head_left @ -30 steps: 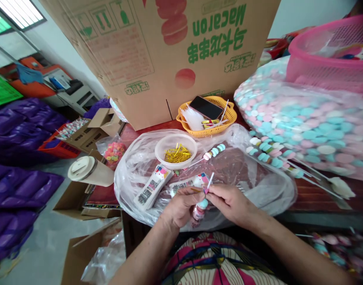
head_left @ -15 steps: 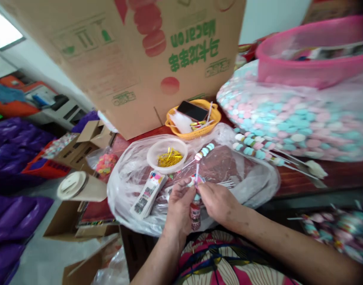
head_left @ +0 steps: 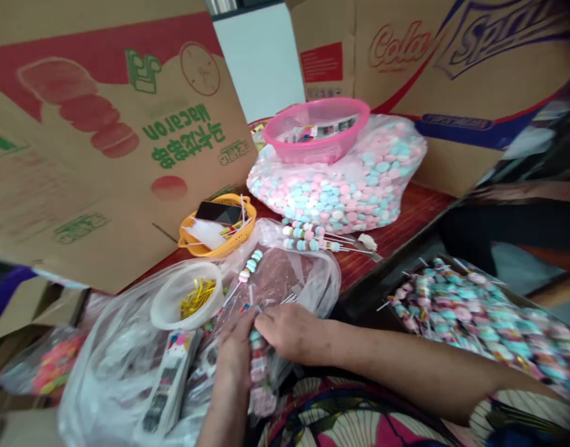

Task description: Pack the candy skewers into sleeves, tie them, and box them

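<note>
Low in the middle of the frame, the fingers of the left hand [head_left: 236, 338] and right hand [head_left: 292, 332] meet around the stick end of a wrapped candy skewer [head_left: 259, 369]. Printed packets [head_left: 167, 388] lie at lower left, below a white bowl [head_left: 160, 305] of gold ties [head_left: 199, 299]. At upper centre, a pink basket [head_left: 313, 152] rests on a bag of pastel sweets [head_left: 331, 195]; more skewers [head_left: 475, 310] fill the lower right.

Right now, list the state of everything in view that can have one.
Candy skewer, held, candy end nearest the person
Right hand, curled at the skewer
Left hand, at the skewer, grip partly hidden
Phone, screen dark
Yellow basket, open, holding the phone
White bowl, open, holding gold strips
Pink basket, open, atop the candy bag
Macaron box, print upside down
</note>
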Available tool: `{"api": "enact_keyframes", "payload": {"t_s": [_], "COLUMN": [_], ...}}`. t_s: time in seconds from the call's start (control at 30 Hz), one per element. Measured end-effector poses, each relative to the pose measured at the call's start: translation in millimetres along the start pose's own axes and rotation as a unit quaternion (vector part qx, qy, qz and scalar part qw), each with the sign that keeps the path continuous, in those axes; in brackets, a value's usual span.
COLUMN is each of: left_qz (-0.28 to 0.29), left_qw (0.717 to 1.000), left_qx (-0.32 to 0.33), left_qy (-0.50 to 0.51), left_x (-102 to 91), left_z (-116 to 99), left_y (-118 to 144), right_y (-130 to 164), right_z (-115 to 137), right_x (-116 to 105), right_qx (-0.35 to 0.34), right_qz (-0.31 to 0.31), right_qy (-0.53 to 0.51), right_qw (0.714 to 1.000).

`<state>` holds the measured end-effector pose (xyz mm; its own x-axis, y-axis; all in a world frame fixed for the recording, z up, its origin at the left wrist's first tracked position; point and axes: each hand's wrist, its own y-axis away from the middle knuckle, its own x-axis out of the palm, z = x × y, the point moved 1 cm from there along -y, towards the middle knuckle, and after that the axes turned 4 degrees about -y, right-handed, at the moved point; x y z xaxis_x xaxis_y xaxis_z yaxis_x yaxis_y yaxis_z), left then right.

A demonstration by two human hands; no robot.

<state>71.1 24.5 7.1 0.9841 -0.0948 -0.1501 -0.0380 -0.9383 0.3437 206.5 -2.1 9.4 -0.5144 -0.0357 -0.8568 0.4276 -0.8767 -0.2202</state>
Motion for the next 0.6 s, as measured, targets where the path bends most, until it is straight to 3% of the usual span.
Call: {"api": "enact_keyframes", "payload": {"t_s": [0.1, 0.2, 0.27, 0.33, 0.43, 0.5, 0.6], "left_qz": [0.007, 0.116, 0.21, 0.224, 0.224, 0.252, 0.234], "left_qw": [0.993, 0.99, 0.977, 0.966, 0.962, 0.963, 0.97], "left_qx": [0.094, 0.069, 0.04, 0.079, 0.109, 0.077, 0.071], "left_qy": [-0.072, -0.045, 0.03, 0.105, 0.111, 0.055, 0.003], "left_x": [6.7, -1.2, -16.5, -38.7, -63.2, -61.6, -39.4], "left_z": [3, -6, -23, -44, -58, -51, -31], "left_y": [8, 17, 23, 27, 29, 28, 27], "right_y": [6, 10, 13, 14, 12, 9, 1], "right_z": [-14, -11, 2, 14, 18, 20, 32], "right_x": [-10, -22, -22, -18, -14, -14, -12], "right_qx": [0.021, 0.058, 0.017, -0.008, 0.103, 0.145, 0.15], "right_qz": [-0.049, -0.141, -0.179, -0.17, -0.213, -0.236, -0.136], "right_qy": [0.024, 0.026, -0.049, -0.184, -0.324, -0.405, -0.584], "right_qw": [0.998, 0.988, 0.982, 0.968, 0.916, 0.871, 0.786]}}
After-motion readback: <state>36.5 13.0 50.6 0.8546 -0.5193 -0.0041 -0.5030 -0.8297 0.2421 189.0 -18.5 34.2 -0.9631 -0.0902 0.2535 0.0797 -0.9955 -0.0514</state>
